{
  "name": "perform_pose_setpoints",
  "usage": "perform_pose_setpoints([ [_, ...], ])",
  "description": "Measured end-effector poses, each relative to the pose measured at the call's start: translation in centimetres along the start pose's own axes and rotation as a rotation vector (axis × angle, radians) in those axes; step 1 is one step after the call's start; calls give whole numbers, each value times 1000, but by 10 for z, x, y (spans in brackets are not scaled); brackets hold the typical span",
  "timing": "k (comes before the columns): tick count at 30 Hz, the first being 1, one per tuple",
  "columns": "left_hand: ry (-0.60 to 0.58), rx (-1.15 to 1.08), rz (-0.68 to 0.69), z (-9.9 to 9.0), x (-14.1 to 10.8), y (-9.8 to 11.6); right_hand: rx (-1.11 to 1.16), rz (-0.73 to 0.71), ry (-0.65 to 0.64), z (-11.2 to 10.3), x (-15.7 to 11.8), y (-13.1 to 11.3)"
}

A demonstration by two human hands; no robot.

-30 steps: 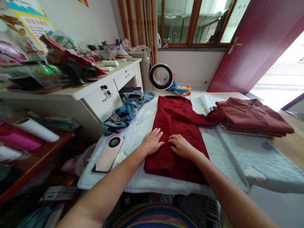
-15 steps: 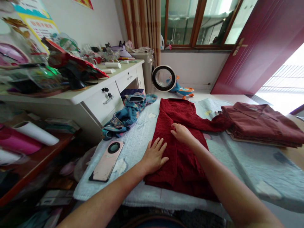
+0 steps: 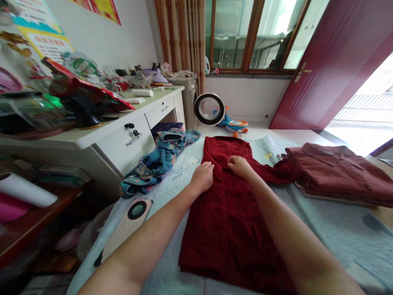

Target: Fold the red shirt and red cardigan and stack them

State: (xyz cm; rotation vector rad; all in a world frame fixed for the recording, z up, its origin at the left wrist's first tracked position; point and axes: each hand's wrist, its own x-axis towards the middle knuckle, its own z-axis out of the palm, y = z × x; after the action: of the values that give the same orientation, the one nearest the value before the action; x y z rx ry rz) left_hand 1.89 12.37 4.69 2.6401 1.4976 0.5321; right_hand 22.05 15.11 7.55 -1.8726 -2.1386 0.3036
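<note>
A dark red long-sleeved shirt point(image 3: 211, 229) lies spread on the pale blue quilt, its one visible sleeve stretched out to the right. At the shirt's left edge, my left hand point(image 3: 202, 178) is closed, with the fingers bent over the cloth. My right hand point(image 3: 241, 166) rests on the upper middle of the shirt, fingers curled together at a fold. What lies under the fingertips of both hands is partly hidden. A folded stack of brownish-red clothes point(image 3: 340, 172) sits right of the sleeve's end.
The quilt point(image 3: 167, 233) covers the surface. A phone point(image 3: 129, 223) lies on it, partly behind my left forearm. Crumpled blue patterned clothing point(image 3: 159, 159) lies along the left edge, beside a white desk point(image 3: 113, 143). Beyond stands a washing machine with its round door point(image 3: 220, 110) open.
My left hand has moved from lying flat on the shirt up to its left edge, and its fingers have bent. My right hand has shifted slightly right. The view has tilted upward.
</note>
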Motion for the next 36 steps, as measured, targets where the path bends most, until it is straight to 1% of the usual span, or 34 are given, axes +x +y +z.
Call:
perform_pose_setpoints([
  [3, 6, 12, -106, 18, 31, -8, -39, 135, 118, -5, 18, 22],
  [6, -30, 23, -201, 38, 49, -16, -98, 311, 206, 1, 29, 45],
  [8, -54, 29, -211, 51, 51, -19, -153, 445, 199, 7, 33, 59],
  [10, -45, 40, -199, 61, 47, -21, -194, 529, 144, 13, 35, 70],
  [12, -10, 49, -188, 67, 42, -23, -208, 549, 113, 17, 37, 78],
  [16, 22, 49, -177, 69, 39, -24, -237, 562, 188, 17, 40, 92],
  [17, 26, 49, -174, 69, 39, -24, -244, 573, 188, 17, 41, 96],
  [19, 32, 48, -168, 69, 40, -24, -255, 594, 142, 14, 42, 102],
  [21, 30, 46, -167, 69, 40, -24, -265, 604, 64, 11, 43, 107],
  [23, 21, 44, -173, 68, 40, -24, -275, 593, 3, 7, 43, 110],
  [25, 13, 47, -177, 68, 40, -24, -267, 554, -13, 3, 42, 111],
  [27, 11, 53, -178, 68, 40, -24, -227, 498, 46, -2, 39, 112],
  [30, 23, 69, -171, 68, 39, -24, -145, 446, 232, -12, 35, 112],
  [33, 28, 81, -155, 68, 39, -23, -114, 474, 400, -20, 33, 113],
  [36, 3, 79, -134, 68, 39, -24, -127, 520, 496, -21, 33, 119],
])
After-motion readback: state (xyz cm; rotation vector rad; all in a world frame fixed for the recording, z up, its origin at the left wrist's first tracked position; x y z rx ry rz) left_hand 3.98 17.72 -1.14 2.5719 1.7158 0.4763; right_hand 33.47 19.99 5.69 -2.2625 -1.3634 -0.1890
